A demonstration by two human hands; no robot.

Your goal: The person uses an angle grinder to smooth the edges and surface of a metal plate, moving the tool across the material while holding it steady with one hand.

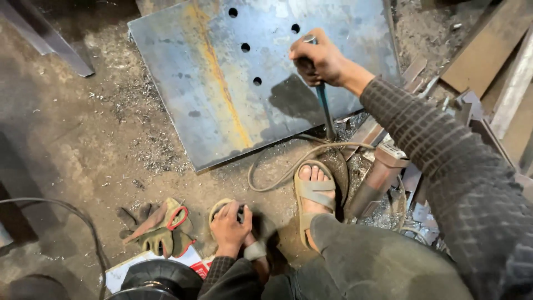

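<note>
Left hand (pixel 230 225) is curling around a small dark object, identity unclear, below the steel plate (pixel 222 83). Right hand (pixel 317 60) is fisting a blue-handled rod (pixel 323 105) at the plate's near edge; keep it upright.

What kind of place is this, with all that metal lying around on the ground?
Probably a metalworking shop, with work done on the floor. A large grey steel plate with drilled round holes lies on the dirt floor, silvery metal shavings are scattered beside it, and the right hand grips a blue-handled tool.
</note>
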